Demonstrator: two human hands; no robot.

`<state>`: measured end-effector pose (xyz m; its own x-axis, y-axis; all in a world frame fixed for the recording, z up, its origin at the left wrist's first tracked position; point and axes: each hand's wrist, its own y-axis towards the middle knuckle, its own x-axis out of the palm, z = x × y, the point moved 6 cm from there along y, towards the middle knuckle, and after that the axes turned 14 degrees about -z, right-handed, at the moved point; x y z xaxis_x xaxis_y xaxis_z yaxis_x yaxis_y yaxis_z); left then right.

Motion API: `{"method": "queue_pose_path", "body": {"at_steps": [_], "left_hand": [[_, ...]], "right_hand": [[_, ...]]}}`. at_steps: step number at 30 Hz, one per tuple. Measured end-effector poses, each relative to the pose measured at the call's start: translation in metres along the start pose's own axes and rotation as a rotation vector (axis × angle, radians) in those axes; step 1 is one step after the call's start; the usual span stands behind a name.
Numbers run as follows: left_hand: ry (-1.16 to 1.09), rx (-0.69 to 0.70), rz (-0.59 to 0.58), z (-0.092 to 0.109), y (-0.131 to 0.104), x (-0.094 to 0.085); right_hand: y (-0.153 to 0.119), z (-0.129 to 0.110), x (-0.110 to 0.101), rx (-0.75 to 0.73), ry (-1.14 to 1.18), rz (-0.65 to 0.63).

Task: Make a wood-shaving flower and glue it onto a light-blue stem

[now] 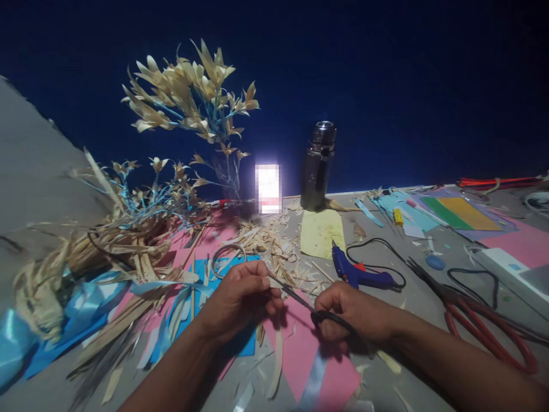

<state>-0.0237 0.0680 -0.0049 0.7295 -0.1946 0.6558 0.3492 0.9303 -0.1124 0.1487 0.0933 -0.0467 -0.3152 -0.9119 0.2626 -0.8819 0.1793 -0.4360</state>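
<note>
My right hand point(349, 313) is closed round the dark handles of a pair of small scissors point(303, 300), whose blades point up and left. The scissor tips reach the fingers of my left hand point(249, 286), which are pinched together. From beneath those fingers a narrow, pale strip of dried husk point(277, 363) hangs down; its upper end is hidden by the hand. Below both hands lies a pink sheet point(295, 355) with a shiny light-blue ribbon across it. Pale husk scraps point(277, 243) are heaped just beyond my hands.
Husk flowers on blue stems point(189, 91) stand back left, above bundled dry husks point(47, 292). A lit lamp point(268, 189) and a dark flask point(318, 166) stand at the back. Rightward lie a blue glue gun point(358, 272), large red-handled scissors point(484, 326) and coloured sheets point(465, 213).
</note>
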Motion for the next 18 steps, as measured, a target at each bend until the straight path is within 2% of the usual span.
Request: {"method": "queue_pose_path", "body": {"at_steps": [12, 18], "left_hand": [[0.015, 0.033, 0.091, -0.005, -0.002, -0.007], [0.046, 0.06, 0.134, -0.003, -0.002, -0.003]], "right_hand": [[0.004, 0.011, -0.004, 0.001, 0.022, 0.075], [0.007, 0.009, -0.002, -0.07, 0.056, 0.062]]}}
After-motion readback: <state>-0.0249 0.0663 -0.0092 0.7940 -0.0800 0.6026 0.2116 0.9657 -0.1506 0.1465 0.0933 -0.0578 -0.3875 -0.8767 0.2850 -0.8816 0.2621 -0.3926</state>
